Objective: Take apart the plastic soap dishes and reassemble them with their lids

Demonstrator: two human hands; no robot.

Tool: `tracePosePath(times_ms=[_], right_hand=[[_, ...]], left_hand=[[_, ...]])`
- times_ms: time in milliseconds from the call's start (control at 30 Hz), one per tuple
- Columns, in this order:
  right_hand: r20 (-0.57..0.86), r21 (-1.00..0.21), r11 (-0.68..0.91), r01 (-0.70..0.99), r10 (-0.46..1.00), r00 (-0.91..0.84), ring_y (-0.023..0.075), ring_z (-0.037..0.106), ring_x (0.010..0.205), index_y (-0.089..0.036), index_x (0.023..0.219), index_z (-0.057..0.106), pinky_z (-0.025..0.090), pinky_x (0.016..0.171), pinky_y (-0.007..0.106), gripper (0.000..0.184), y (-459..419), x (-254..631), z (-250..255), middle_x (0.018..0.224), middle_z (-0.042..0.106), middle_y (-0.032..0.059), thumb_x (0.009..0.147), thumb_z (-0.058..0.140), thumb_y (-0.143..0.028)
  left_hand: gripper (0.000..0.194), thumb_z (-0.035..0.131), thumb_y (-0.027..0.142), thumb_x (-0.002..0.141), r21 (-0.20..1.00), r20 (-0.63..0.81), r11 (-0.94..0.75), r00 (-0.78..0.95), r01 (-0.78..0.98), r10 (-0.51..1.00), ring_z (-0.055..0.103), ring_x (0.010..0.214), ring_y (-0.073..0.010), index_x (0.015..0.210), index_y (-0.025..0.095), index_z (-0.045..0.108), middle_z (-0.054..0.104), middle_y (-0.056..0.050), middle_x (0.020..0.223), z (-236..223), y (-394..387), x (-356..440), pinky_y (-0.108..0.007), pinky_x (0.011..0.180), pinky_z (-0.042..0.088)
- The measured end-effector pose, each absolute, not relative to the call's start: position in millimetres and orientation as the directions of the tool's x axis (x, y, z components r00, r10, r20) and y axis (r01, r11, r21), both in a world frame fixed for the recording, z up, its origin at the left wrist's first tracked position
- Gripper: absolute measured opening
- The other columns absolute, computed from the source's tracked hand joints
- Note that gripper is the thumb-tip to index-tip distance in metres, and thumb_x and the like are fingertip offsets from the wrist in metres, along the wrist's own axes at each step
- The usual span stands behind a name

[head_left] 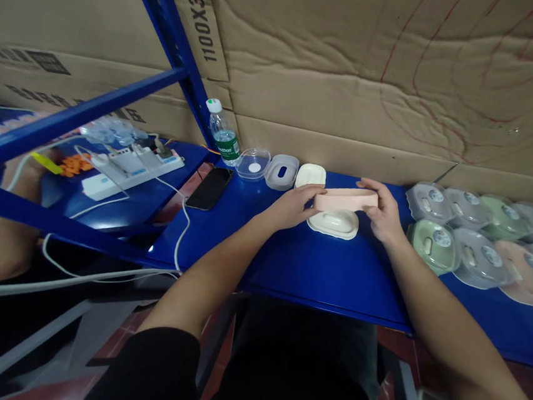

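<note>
Head view: what do the hands have?

"A pale pink rounded plastic part (345,201), the left hand (295,206) holding one end, the right hand (383,212) the other, over the blue tabletop (344,270)."

"How should it be handled?"

"I'd support both ends evenly and grip lightly; squeezing could flex the wall."

"Anything in the way?"

"The cream handled piece (333,222) lies directly beneath; I can't tell whether they touch. Behind the left hand are a cream tray (311,176) and grey slotted part (272,175). A phone (210,188) lies farther left; clear-lidded boxes (482,258) stand right."
</note>
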State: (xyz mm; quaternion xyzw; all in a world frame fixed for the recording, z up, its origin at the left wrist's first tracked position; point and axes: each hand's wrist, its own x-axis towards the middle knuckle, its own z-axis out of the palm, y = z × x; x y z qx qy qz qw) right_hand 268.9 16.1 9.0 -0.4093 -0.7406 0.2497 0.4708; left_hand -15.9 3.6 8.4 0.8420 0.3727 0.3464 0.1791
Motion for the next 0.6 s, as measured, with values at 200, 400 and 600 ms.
tracePosePath(times_ms=[200,400,600], right_hand=[[0.518,-0.733,0.487,0.474,0.852,-0.076,0.0349,0.073,0.112,-0.027,0.129,0.069,0.058,0.099,0.053,0.061,9,263,14,0.121,0.077,0.0123,0.094,0.057,-0.076],[0.480,-0.827,0.404,0.391,0.870,0.116,0.0305,0.073,0.104,-0.026,0.106,0.068,0.060,0.093,0.048,0.046,25,266,5,0.107,0.077,0.0092,0.095,0.060,-0.069],[0.352,-0.928,0.310,0.206,0.912,0.212,0.0282,0.073,0.092,-0.026,0.096,0.066,0.061,0.082,0.044,0.044,34,266,1,0.096,0.074,0.0071,0.083,0.074,-0.067]], left_hand=[[0.056,0.072,0.044,0.098,0.730,0.368,-0.543,0.430,0.416,0.824,0.076,0.112,-0.0283,0.146,0.019,0.061,0.075,-0.014,0.134,8,1,-13,-0.048,0.100,0.064],[0.105,0.088,0.042,0.087,0.575,0.431,-0.669,0.520,0.472,0.737,0.059,0.146,-0.0381,0.170,0.029,0.025,0.044,-0.019,0.171,20,-8,-15,-0.056,0.121,0.052],[0.044,0.074,0.037,0.101,0.384,0.518,-0.767,0.568,0.514,0.640,0.051,0.154,-0.0325,0.142,0.028,0.060,0.050,-0.015,0.167,30,-7,-23,-0.053,0.126,0.046]])
